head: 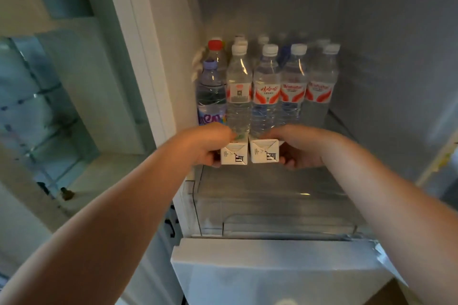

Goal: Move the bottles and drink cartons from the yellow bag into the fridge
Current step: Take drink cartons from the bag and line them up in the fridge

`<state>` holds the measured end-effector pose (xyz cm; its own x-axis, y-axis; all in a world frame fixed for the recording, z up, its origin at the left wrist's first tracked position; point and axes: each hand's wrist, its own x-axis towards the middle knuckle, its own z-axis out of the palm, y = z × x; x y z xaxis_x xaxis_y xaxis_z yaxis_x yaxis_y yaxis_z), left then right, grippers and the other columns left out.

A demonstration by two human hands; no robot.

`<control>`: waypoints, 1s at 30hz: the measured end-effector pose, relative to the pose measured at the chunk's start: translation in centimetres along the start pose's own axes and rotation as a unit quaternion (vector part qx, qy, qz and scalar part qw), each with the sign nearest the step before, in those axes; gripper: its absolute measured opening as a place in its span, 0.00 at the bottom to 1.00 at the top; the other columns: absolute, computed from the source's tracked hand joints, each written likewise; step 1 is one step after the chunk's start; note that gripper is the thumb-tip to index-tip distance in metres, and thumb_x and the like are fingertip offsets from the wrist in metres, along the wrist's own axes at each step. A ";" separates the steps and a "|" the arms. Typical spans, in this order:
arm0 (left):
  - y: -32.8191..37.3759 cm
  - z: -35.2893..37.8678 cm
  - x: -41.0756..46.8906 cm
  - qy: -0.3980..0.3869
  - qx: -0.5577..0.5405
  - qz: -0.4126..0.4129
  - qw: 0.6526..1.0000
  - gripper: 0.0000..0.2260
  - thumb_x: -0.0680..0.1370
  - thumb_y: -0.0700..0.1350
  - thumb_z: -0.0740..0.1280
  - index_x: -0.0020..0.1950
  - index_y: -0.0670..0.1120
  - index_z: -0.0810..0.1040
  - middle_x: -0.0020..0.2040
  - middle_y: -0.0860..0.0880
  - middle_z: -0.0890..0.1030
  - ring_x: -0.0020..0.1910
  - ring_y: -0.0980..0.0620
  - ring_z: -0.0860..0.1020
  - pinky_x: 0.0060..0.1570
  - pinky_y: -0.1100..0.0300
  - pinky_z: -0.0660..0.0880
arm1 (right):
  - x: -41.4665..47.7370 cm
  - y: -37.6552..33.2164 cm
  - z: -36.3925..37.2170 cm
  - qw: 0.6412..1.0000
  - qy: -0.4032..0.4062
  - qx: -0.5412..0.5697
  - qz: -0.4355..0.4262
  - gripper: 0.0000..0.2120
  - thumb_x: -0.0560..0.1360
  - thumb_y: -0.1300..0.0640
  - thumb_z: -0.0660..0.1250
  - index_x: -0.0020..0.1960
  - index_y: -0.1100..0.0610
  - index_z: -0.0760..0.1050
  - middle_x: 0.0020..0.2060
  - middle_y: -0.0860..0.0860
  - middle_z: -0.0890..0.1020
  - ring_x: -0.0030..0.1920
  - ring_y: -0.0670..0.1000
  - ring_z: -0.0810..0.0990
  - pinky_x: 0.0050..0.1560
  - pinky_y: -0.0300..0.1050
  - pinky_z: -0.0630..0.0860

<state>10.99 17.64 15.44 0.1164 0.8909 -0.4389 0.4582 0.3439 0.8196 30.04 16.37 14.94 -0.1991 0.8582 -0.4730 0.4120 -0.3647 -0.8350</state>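
Your left arm reaches in from the lower left. Your left hand (pixel 210 145) curls round the left carton (pixel 234 154), fingers over its far top edge and thumb low on its near left corner. The left carton stands upright at the front edge of the fridge (pixel 384 57) shelf (pixel 334 120), just beside the right carton (pixel 264 152). Your right hand (pixel 300 147) grips the right carton the same way from the right, forearm coming in from the lower right. You cannot tell whether either carton rests on the shelf.

Close behind the cartons, bottles block the way back. At the left is a purple-labelled bottle (pixel 210 96), with a red-capped bottle (pixel 215 45) behind it. Then comes a row of four water bottles (pixel 266 96) with white caps, and more caps show behind them. Below the shelf sits a clear drawer (pixel 272 205).
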 end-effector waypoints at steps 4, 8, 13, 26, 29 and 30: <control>-0.8 0.4 2.9 -0.034 0.061 -0.070 0.995 0.12 0.84 0.44 0.56 0.62 0.42 0.75 0.29 0.49 0.82 0.32 0.53 0.79 0.24 0.64 0.71 | 3.2 0.5 -1.3 0.990 -0.108 -0.033 0.085 0.14 0.81 0.52 0.59 0.54 0.57 0.81 0.33 0.51 0.78 0.27 0.45 0.67 0.26 0.35 0.59; -2.5 1.8 5.6 -0.050 0.050 -0.137 0.988 0.11 0.84 0.44 0.56 0.61 0.42 0.73 0.38 0.45 0.83 0.43 0.48 0.82 0.43 0.59 0.76 | 6.4 1.9 -1.2 0.973 -0.162 -0.070 0.148 0.14 0.82 0.55 0.57 0.54 0.60 0.79 0.35 0.53 0.79 0.28 0.46 0.72 0.25 0.35 0.65; -3.6 2.4 8.5 -0.075 0.056 -0.207 0.974 0.10 0.84 0.42 0.56 0.60 0.40 0.73 0.49 0.40 0.81 0.50 0.42 0.81 0.52 0.48 0.79 | 9.9 2.8 -0.9 0.947 -0.214 -0.101 0.215 0.12 0.83 0.55 0.58 0.49 0.59 0.77 0.35 0.53 0.83 0.37 0.48 0.76 0.34 0.38 0.71; -4.4 3.7 10.3 -0.080 0.158 -0.234 0.956 0.08 0.84 0.37 0.56 0.57 0.35 0.72 0.51 0.37 0.82 0.53 0.38 0.82 0.56 0.43 0.79 | 13.7 5.5 0.6 0.944 -0.198 -0.179 0.196 0.14 0.80 0.59 0.64 0.64 0.61 0.73 0.57 0.58 0.80 0.55 0.56 0.79 0.46 0.45 0.79; -4.3 4.0 9.8 -0.061 0.277 -0.183 0.942 0.07 0.83 0.39 0.59 0.50 0.37 0.73 0.41 0.41 0.81 0.40 0.43 0.83 0.45 0.50 0.82 | 13.6 5.9 0.9 0.947 -0.178 -0.203 0.173 0.16 0.78 0.62 0.66 0.66 0.60 0.73 0.57 0.58 0.81 0.54 0.56 0.81 0.42 0.46 0.80; -4.4 4.1 9.7 -0.052 0.323 -0.163 0.931 0.06 0.83 0.40 0.60 0.50 0.38 0.72 0.40 0.42 0.80 0.40 0.44 0.83 0.44 0.51 0.82 | 13.6 5.8 1.0 0.947 -0.173 -0.218 0.162 0.16 0.78 0.61 0.67 0.66 0.60 0.73 0.57 0.58 0.81 0.53 0.56 0.81 0.42 0.47 0.81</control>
<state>13.72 23.56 6.05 -0.0518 0.7258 -0.6860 0.9144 0.3106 0.2596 28.88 25.59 3.37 -0.2486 0.5294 -0.8111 0.8138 -0.3400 -0.4713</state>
